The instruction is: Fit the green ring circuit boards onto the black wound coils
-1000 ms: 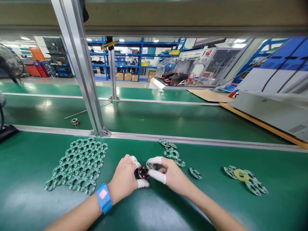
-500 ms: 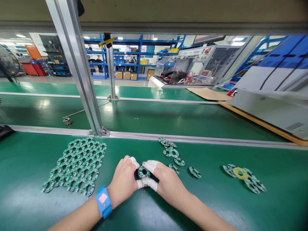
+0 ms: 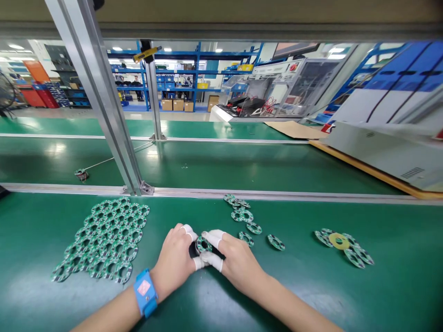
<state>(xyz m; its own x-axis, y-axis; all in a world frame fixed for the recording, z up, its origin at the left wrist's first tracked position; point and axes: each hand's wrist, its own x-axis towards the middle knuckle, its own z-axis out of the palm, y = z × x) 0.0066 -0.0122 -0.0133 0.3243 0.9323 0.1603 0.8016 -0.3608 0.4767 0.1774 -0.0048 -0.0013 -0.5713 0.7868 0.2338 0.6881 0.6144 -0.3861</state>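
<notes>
The left hand [image 3: 175,256] and the right hand [image 3: 241,259] pinch in close around one green ring [image 3: 207,240], with white covers on their fingertips. A dark part [image 3: 193,250] shows by the ring, next to the left hand. From the held ring, a big patch of green rings [image 3: 107,237] lies at 9 o'clock. Loose rings [image 3: 254,228] lie from 2 to 3 o'clock. Farther out at 3 o'clock, a yellow ring [image 3: 333,240] touches more green ones.

Ring-shaped green circuit board [image 3: 204,245], dark-patterned, face up and slightly tilted, between both hands' white-covered fingertips [image 3: 212,260], above the tabletop's [image 3: 294,286] near middle.
</notes>
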